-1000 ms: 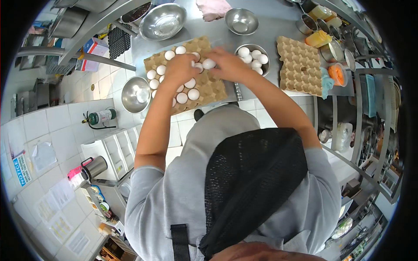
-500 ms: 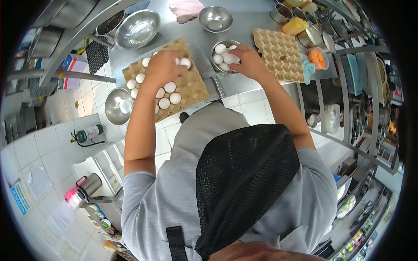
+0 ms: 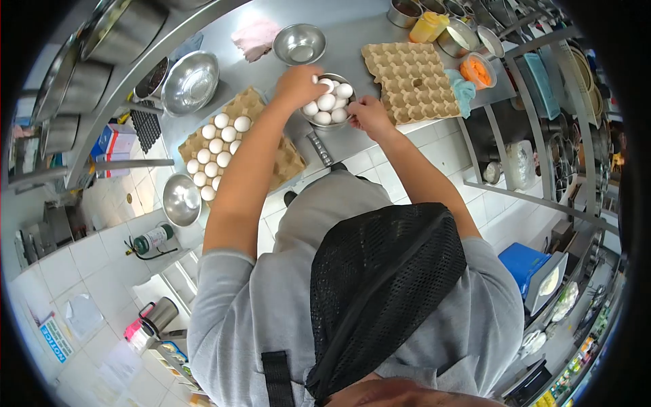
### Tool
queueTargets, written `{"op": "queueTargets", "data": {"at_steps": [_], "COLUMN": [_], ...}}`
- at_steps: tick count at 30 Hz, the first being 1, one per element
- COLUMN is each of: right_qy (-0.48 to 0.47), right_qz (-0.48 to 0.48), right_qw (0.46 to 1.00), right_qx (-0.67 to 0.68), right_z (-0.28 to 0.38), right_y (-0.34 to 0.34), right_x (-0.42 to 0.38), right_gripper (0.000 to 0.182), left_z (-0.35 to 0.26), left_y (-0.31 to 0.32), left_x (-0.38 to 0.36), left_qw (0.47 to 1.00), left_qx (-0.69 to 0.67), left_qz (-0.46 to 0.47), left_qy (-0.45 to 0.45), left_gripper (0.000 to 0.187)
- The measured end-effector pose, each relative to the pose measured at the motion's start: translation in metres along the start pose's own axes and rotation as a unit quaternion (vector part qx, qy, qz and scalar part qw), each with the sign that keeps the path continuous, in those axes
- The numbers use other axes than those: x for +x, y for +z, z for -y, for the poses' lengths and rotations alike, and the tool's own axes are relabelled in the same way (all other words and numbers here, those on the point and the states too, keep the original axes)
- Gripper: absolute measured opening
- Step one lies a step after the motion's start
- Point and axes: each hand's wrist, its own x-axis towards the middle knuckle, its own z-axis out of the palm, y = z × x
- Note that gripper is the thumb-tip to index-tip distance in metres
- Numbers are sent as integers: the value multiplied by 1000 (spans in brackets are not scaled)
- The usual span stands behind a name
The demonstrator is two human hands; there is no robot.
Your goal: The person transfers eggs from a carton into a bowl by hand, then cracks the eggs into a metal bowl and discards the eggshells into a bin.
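My left hand (image 3: 298,88) reaches over the left rim of a metal bowl (image 3: 308,121), its fingers closed on a white egg (image 3: 326,85) at the top of the pile. Several white eggs (image 3: 326,102) fill this bowl. At the bowl's right rim, my right hand (image 3: 373,117) has its fingers closed on the edge. Left of the bowl lies a cardboard egg tray (image 3: 288,161) with several eggs in its left part, and my left forearm crosses over it. A knife or cleaver with a metal handle (image 3: 319,149) lies between tray and bowl, its blade partly hidden.
Cardboard egg trays (image 3: 413,78) lie at the right, beside a teal cloth (image 3: 460,91) and a tub of orange food (image 3: 477,70). Metal bowls stand behind (image 3: 299,45), at the back left (image 3: 190,83) and at the front left (image 3: 182,199). A pink cloth (image 3: 255,39) lies at the back.
My left hand has carried an egg from over the left tray to the bowl. My right hand has moved from over the eggs to the bowl's right rim. The view has shifted.
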Motion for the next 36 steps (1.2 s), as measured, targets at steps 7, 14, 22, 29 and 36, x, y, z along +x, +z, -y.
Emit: {"op": "queueTargets", "data": {"at_steps": [7,14,22,29,36], "right_qy": [-11,-28,-158,-153,-142], "right_qz": [-11,-73,-337,-470,-422], "right_qw": [998,967,907,842,842], "right_qx": [69,242,198,216,305], "right_z": [-12,75,135,135,130], "right_y": [-9,-95,-322,-508,-571], "right_x": [-9,-96,-116,-28,66], "right_gripper": [19,14,8,8,10], "left_z": [16,19,12,-65,-165], "left_y": [-39,-84,-48,-12,41], "left_x": [-39,-104,-108,-36,26], "left_qw": [977,952,868,888,866], "left_qx": [-184,-211,-406,-350,-399], "left_qz": [-103,-191,-207,-231,-260], "left_qy": [-25,-112,-196,-186,-150], "left_gripper": [37,26,21,22,20]}}
